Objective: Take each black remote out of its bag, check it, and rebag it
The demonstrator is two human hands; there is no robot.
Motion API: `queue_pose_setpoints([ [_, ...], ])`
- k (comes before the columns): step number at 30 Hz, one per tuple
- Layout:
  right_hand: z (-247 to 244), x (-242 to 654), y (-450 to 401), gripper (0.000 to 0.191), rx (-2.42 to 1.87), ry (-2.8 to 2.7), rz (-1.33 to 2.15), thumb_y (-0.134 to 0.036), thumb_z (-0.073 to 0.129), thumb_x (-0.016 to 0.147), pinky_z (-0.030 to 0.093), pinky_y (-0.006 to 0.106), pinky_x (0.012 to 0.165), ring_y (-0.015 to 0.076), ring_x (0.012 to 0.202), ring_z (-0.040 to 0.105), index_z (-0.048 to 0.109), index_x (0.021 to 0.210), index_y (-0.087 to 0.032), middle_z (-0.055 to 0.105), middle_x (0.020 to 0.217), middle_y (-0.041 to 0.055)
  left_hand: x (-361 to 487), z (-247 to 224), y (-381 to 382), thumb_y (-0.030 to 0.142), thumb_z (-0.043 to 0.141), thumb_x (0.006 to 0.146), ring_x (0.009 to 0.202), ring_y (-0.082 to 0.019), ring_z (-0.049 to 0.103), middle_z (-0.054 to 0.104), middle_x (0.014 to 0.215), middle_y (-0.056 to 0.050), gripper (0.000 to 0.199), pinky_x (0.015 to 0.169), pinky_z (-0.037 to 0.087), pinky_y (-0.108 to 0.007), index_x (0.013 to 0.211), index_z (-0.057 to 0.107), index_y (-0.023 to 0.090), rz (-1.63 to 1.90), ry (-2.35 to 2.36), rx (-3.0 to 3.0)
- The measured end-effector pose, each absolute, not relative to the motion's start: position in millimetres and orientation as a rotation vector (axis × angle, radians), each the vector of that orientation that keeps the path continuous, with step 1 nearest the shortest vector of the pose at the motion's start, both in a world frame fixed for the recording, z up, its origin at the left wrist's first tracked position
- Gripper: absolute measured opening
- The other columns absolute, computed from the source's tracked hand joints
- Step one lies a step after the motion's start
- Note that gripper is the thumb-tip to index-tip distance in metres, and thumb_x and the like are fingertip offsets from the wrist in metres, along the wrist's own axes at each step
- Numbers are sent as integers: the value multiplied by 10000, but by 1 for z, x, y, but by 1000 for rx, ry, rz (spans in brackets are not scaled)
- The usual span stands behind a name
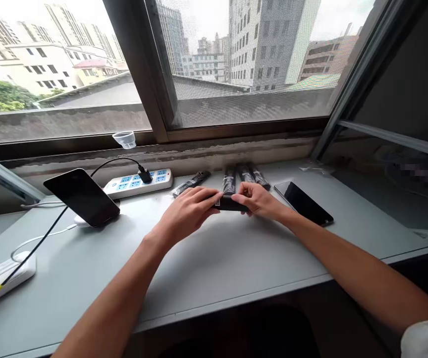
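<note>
Between my two hands is a small dark, flat box-like object (231, 203) with a pale label patch near its left end; its exact kind does not show. My left hand (195, 205) grips its left end, fingers over the top. At the other end, my right hand (255, 199) pinches it between thumb and fingers. Just behind the hands lie several black, plastic-wrapped bundles (244, 173), and one more wrapped black bundle (192, 184) lies behind my left hand. A dark-screened phone (305, 203) lies flat to the right of my right hand.
A white power strip (165, 181) with a black plug (145, 175) stands at the back left. In front of it a tablet (83, 196) leans on a stand, cables nearby. Another white strip (23, 271) lies far left. A clear plastic cup (125, 139) sits by the window sill.
</note>
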State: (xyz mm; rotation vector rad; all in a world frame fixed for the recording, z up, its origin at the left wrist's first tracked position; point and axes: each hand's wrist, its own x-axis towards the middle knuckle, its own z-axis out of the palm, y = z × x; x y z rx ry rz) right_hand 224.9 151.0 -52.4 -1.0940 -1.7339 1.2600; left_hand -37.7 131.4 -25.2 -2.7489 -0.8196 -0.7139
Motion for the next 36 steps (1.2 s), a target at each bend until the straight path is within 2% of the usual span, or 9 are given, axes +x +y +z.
queue_pose_setpoints([
  [4,-46,224,149,354,-864,-1806,1433,-444,800,872,548,317,884,227,1046,726,724,1115,-199,775,1147,67,-30,-19,128,298,598,1059,1323,-281,599,688,1386,-79,380,1156,461,-507,1438,602,261,-746,-763,-2708],
  [7,-46,230,156,342,-885,-1626,1512,-413,827,842,551,383,921,249,1014,735,713,1069,-184,793,1086,83,-27,-13,125,317,637,1035,1404,-300,530,627,1454,-103,378,1205,416,-524,1408,618,256,-960,-936,-2528],
  [11,-52,242,171,370,-969,-1378,1356,-367,874,782,559,444,991,271,1086,725,665,1030,-190,777,1118,99,-37,-12,122,535,722,939,1231,-321,647,628,1409,-124,565,1005,565,-463,1413,615,247,-845,-1386,-2640],
  [14,-54,246,175,779,-1032,-1325,1251,-342,916,729,619,463,941,292,1169,694,534,1399,-231,722,1237,110,-48,-18,122,575,726,903,1114,-314,709,636,1417,-121,659,894,592,-407,1466,591,259,-437,-1564,-2870],
  [16,-54,244,172,1181,-1057,-1314,1243,-332,934,711,654,474,908,288,1163,701,211,1645,-309,662,1340,119,-51,-23,123,519,702,926,1066,-302,724,650,1405,-116,624,879,585,-393,1483,583,264,-342,-1620,-2909],
  [19,-54,240,166,1433,-1083,-1294,1235,-351,938,716,669,484,913,268,1092,732,-120,1682,-382,599,1409,132,-49,-26,123,446,679,947,1060,-291,722,663,1386,-103,558,896,575,-395,1472,598,277,-394,-1633,-2956],
  [25,-55,231,161,1431,-1145,-1283,1177,-411,963,676,637,479,978,300,1116,741,-37,1694,-302,647,1368,156,-28,-25,117,441,721,927,1058,-279,712,700,1298,-113,588,871,586,-376,1475,610,259,-718,-1676,-3097],
  [32,-49,223,153,1553,-1131,-1366,1273,-396,986,661,562,461,1076,289,1147,741,-166,1683,-200,738,1252,140,-14,-17,109,553,656,971,1300,-301,611,566,1539,-88,614,1050,534,-383,1519,579,286,-1019,-1670,-3271],
  [36,-50,225,155,1404,-1056,-1430,1302,-374,974,685,574,486,1040,284,1084,749,7,1691,-221,762,1126,98,-12,-17,116,578,638,975,1195,-302,674,708,1352,-110,528,1020,544,-405,1351,716,216,-1375,-1998,-3202],
])
